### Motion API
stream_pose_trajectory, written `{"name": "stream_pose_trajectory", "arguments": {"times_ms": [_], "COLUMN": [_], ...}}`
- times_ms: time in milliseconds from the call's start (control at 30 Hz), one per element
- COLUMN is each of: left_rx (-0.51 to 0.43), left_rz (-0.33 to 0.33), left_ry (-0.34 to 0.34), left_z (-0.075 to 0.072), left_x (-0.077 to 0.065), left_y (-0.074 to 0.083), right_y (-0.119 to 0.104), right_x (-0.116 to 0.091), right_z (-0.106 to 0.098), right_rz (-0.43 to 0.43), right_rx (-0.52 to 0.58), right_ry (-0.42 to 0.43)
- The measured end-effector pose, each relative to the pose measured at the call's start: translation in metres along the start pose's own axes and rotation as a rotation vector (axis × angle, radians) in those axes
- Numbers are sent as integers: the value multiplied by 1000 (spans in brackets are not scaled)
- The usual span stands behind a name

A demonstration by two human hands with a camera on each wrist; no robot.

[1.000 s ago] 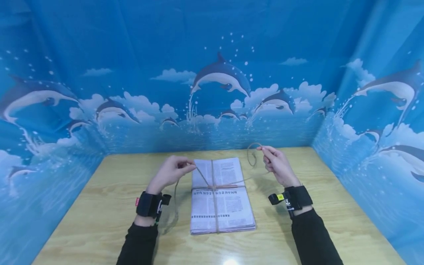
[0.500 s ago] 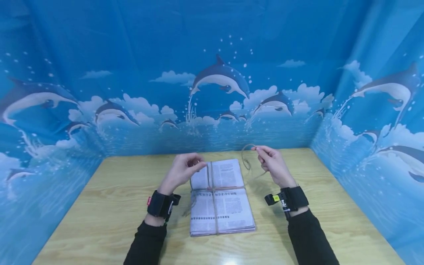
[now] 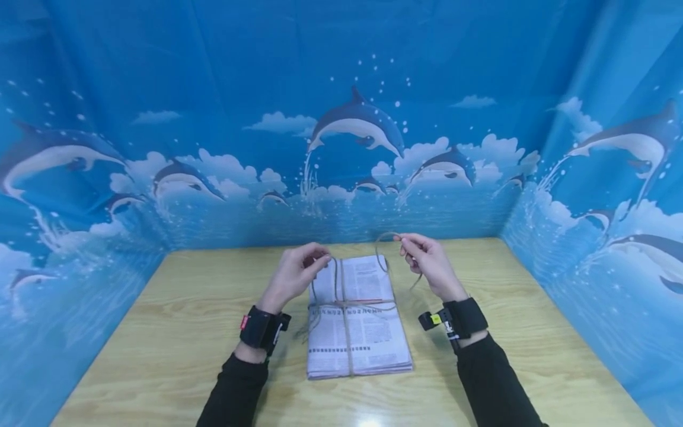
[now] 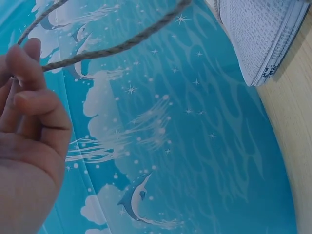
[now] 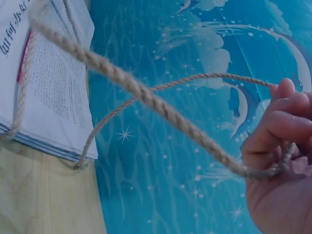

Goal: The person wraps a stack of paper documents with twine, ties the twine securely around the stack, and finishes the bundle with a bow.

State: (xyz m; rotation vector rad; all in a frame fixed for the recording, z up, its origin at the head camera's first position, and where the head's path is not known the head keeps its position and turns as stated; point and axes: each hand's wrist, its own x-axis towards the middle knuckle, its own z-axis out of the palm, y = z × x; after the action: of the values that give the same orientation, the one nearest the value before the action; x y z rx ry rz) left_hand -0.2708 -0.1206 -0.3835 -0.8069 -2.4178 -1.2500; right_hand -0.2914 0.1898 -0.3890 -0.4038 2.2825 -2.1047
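Observation:
A stack of folded newspapers (image 3: 368,356) lies on the table, with twine (image 3: 348,341) crossed over its top. My left hand (image 3: 292,273) is above the stack's far left corner and pinches one end of the twine. In the left wrist view that twine (image 4: 122,46) runs up and away from the fingertips. Beyond the far right corner, my right hand (image 3: 433,264) pinches the other end between thumb and fingers. In the right wrist view, the twine (image 5: 170,117) passes through the curled fingers, and its loose end arcs back toward the papers.
A wood-grain table (image 3: 176,332) surrounds the stack. Blue dolphin-print curtain (image 3: 224,118) closes off the back and both sides. Each wrist carries a black camera strap; the right strap (image 3: 466,318) bears a yellow tag.
My left hand has moved right, over the stack's corner, and its twine has gone from slanting to hanging slack. My right hand has moved left toward the stack, carrying its looped end.

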Motion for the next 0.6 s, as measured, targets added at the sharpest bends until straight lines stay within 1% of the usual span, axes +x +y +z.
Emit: {"name": "stream_pose_trajectory", "arguments": {"times_ms": [100,233,300,400,600], "left_rx": [6,42,55,49,18], "left_rz": [14,53,66,71,75], "left_ry": [13,64,80,86,96], "left_z": [1,0,1,1,2], "left_x": [0,0,1,1,1], "left_y": [-2,-4,-5,-5,-5], "right_y": [-2,-10,-15,-22,-36], "right_x": [4,14,20,31,54], "right_z": [2,7,10,14,24], "right_rz": [-5,-20,-38,-68,-124], "right_rx": [-24,-43,-43,-24,25], "right_ry": [-15,-48,-52,-47,-86]}}
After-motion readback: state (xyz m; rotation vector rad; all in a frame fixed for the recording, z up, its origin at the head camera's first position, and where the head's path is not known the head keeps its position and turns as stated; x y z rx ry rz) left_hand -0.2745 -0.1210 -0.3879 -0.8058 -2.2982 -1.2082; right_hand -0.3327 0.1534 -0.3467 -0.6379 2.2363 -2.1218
